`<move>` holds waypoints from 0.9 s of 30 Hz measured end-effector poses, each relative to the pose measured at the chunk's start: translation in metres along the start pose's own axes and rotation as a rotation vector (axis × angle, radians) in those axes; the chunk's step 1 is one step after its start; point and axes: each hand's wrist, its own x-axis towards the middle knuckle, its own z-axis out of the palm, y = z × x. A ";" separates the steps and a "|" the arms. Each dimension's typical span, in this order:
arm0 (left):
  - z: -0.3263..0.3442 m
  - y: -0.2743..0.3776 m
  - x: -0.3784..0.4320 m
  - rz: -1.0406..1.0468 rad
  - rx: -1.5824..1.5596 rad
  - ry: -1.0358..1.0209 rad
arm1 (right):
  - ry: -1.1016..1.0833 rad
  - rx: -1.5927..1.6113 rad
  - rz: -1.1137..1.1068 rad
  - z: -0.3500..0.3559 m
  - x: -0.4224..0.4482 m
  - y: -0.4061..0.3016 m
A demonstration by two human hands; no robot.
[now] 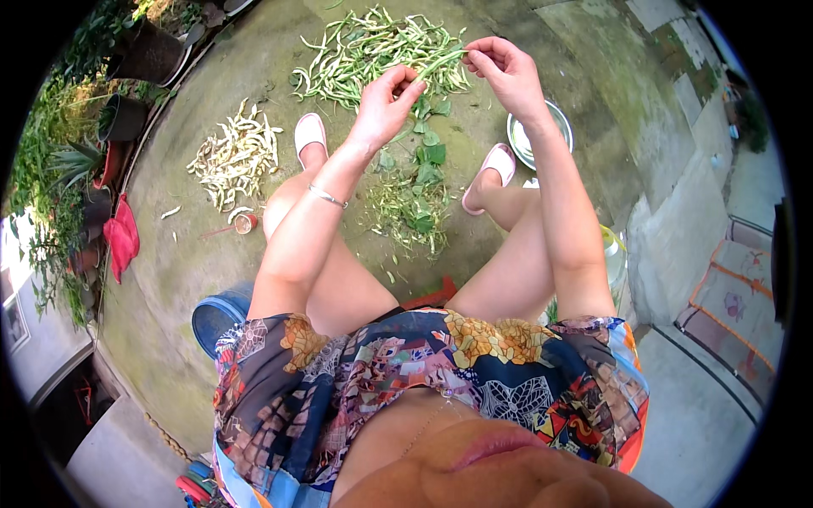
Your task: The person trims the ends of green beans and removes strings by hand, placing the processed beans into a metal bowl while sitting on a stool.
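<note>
A long green bean pod (443, 62) is stretched between my two hands, above a large pile of green and pale bean pods (375, 54) on the ground. My left hand (389, 101) pinches one end between thumb and fingers, and my right hand (502, 70) pinches the other end. Below them lies a heap of green leaves and trimmed bits (416, 216), between my feet. To the left is a separate pile of dry, yellowish-white pods (235, 155). A metal basin (560, 120) sits partly behind my right forearm.
A small red-rimmed cup (244, 223) stands near my left knee, and a blue bucket (216, 320) beside my left thigh. Potted plants (120, 117) and a red cloth (122, 238) line the left edge. At right is a translucent container (613, 257).
</note>
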 end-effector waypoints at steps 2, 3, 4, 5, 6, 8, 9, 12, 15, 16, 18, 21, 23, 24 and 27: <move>-0.003 0.003 -0.002 0.045 0.055 0.032 | -0.032 -0.022 0.005 0.000 -0.004 -0.003; -0.003 0.006 -0.004 0.073 0.096 0.037 | -0.057 -0.052 0.015 -0.002 -0.007 -0.005; -0.003 0.015 -0.006 0.110 0.165 0.038 | -0.080 -0.029 0.000 -0.004 -0.009 -0.004; -0.002 0.008 -0.004 0.139 0.119 0.041 | -0.083 -0.026 -0.013 -0.004 -0.010 -0.004; -0.002 0.009 -0.004 0.092 0.082 0.017 | -0.105 -0.103 -0.013 -0.005 -0.012 -0.006; -0.002 0.011 -0.004 0.076 0.067 0.022 | -0.134 -0.158 -0.017 -0.002 -0.012 -0.008; -0.003 0.008 -0.005 0.072 0.068 0.023 | -0.137 -0.155 -0.015 -0.001 -0.013 -0.008; -0.004 0.003 -0.003 0.099 0.085 0.061 | -0.159 -0.209 -0.036 0.001 -0.014 -0.011; -0.004 0.003 -0.006 0.089 0.148 0.055 | -0.146 -0.248 -0.145 0.003 -0.015 -0.013; -0.004 0.005 -0.007 0.046 0.084 0.028 | -0.118 -0.340 -0.224 0.004 -0.016 -0.015; -0.002 0.009 -0.009 0.010 -0.004 -0.019 | -0.089 -0.434 -0.299 0.007 -0.016 -0.020; -0.001 0.016 -0.013 -0.105 -0.189 -0.084 | 0.019 -0.703 -0.516 0.015 -0.015 -0.027; -0.003 0.015 -0.012 -0.239 -0.455 -0.181 | 0.111 -0.762 -0.591 0.024 -0.014 -0.031; -0.001 0.018 -0.013 -0.269 -0.504 -0.187 | 0.111 -0.764 -0.586 0.024 -0.014 -0.029; 0.003 0.029 -0.016 -0.333 -0.654 -0.186 | 0.156 -0.760 -0.631 0.028 -0.012 -0.026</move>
